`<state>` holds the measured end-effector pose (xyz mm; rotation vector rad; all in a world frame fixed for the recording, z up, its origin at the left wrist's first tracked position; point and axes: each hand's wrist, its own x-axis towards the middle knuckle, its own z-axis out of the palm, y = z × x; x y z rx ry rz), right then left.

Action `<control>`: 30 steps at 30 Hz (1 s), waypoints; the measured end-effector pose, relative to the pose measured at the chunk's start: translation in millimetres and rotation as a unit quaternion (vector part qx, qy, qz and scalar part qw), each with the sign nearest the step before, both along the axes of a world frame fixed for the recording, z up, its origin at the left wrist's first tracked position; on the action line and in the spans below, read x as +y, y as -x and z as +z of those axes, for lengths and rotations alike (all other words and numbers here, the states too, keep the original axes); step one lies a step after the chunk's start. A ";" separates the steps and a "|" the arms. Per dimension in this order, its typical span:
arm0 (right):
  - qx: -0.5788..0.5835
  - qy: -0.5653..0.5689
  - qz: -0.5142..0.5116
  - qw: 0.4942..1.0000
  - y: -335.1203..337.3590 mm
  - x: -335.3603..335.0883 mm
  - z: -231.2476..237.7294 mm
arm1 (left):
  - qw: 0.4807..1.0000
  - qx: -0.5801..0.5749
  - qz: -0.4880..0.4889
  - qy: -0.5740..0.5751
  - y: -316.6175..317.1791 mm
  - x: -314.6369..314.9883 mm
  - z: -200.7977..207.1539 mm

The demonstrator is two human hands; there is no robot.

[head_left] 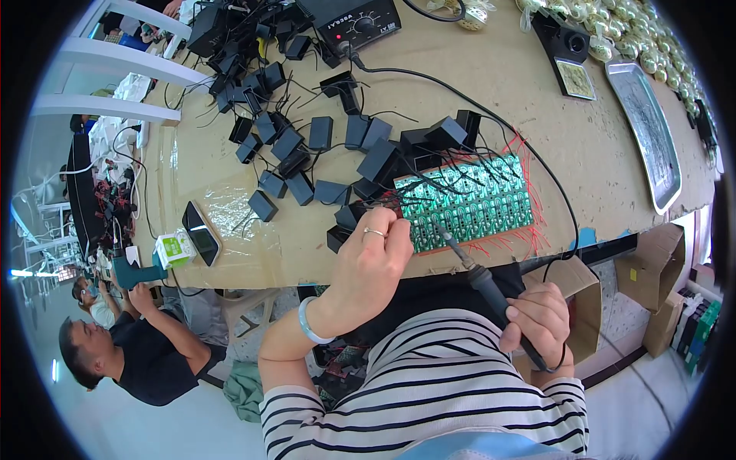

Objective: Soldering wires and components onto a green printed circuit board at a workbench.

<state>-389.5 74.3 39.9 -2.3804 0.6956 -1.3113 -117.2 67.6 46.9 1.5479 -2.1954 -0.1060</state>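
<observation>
My right hand (539, 322) is wrapped round the dark handle of a soldering iron (484, 285). Its metal tip points up and left, at the lower edge of a green circuit board panel (475, 201). Thin red wires stick out along the panel's edges, and black wires lie across its top. At the panel's left end my left hand (376, 257), with a ring and a pale bangle, is closed in a pinch on a thin wire; the fingertips partly hide it. Several black plastic boxes (377, 161) with black leads crowd beside and behind the panel.
A black soldering station (354, 27) stands at the back, its cable crossing the table. At right are a metal tray (648, 138) and many round gold-coloured pieces (636, 38). A phone (202, 232) and green packet (175, 248) lie left. Another person (153, 353) holds a power drill (138, 270).
</observation>
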 end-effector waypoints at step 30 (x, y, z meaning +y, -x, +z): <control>-0.013 -0.011 -0.024 1.000 4.8 5.8 4.8 | 0.996 0.043 0.035 0.073 3.2 10.1 2.5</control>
